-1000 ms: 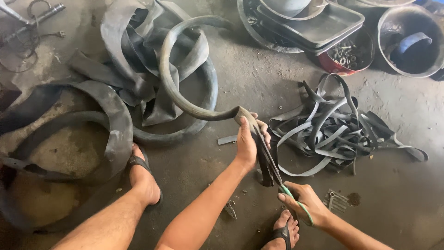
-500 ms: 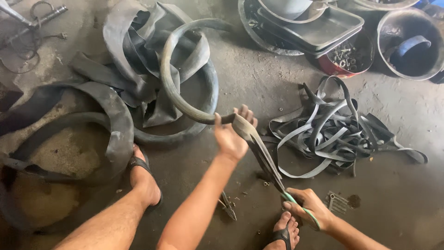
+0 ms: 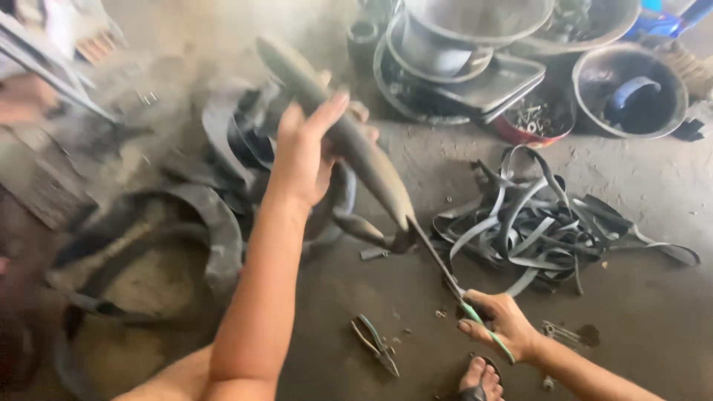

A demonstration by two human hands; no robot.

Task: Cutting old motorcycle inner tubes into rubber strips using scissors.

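Note:
My left hand (image 3: 308, 148) is raised and grips a flat black rubber inner tube (image 3: 349, 141), held up off the floor. The tube runs down to the right and narrows to a cut strip. My right hand (image 3: 501, 321) holds green-handled scissors (image 3: 475, 315) low near the floor, their blades at the end of the tube. A pile of cut rubber strips (image 3: 535, 223) lies right of the tube. Small pliers (image 3: 375, 345) lie on the concrete between my arms.
More old inner tubes (image 3: 200, 223) lie in loops at left. Metal pans and bowls (image 3: 475, 67), a red tub of bolts (image 3: 535, 119) and a dark basin (image 3: 631, 89) stand at the back. My sandalled foot (image 3: 479, 379) is at the bottom.
My left hand has lifted the tube high and to the left, stretching it away from the scissors. The view has tilted and blurred at left. My right hand stays low.

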